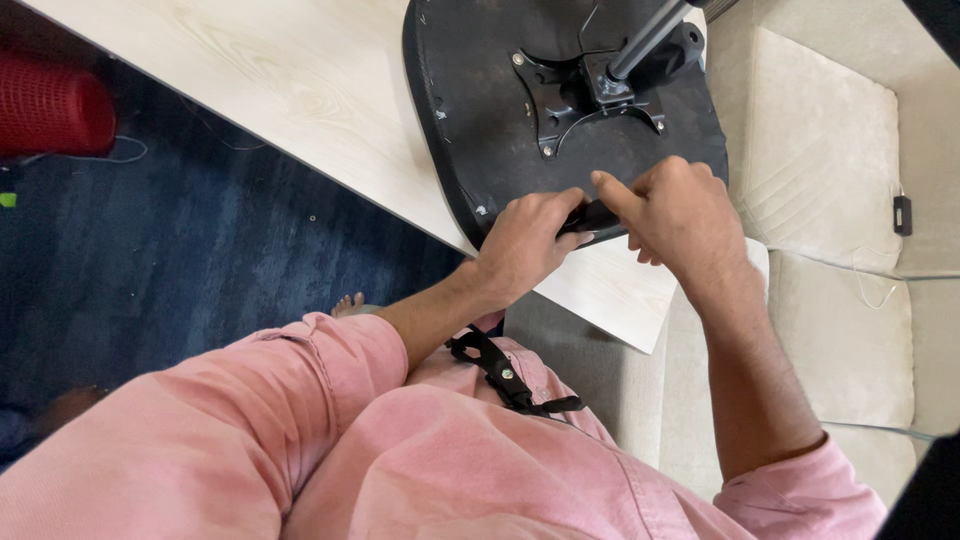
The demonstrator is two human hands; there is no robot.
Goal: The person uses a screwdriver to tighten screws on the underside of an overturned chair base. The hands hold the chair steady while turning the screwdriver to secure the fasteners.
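An upturned black chair seat (480,110) lies on a pale wooden table (300,90), its metal mounting plate (580,95) and a dark post (645,40) facing up. My left hand (525,240) and my right hand (680,205) meet at the seat's near edge. Both close around a small black part (592,215) pressed against that edge; most of the part is hidden by my fingers.
A cream sofa (840,200) runs along the right, with a small black device (902,215) and a cable on it. Dark blue carpet (150,250) covers the floor at left, with a red mesh object (50,105) at the far left. A black strap (505,375) crosses my pink clothing.
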